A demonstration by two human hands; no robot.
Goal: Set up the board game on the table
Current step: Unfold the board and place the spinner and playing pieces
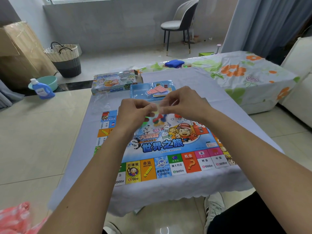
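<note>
Above the board on the table, left hand and right hand pinched the top of a small clear bag of pawns: light, limp, slippery film, best gripped at its mouth.

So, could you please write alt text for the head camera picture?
Both hands, left hand and right hand, pinch a small clear bag of coloured game pieces above an unfolded game board on a table; a blue tray with cards lies behind.

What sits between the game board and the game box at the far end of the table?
In the head view, a blue tray holding red cards lies between the game board and the game box.
</note>
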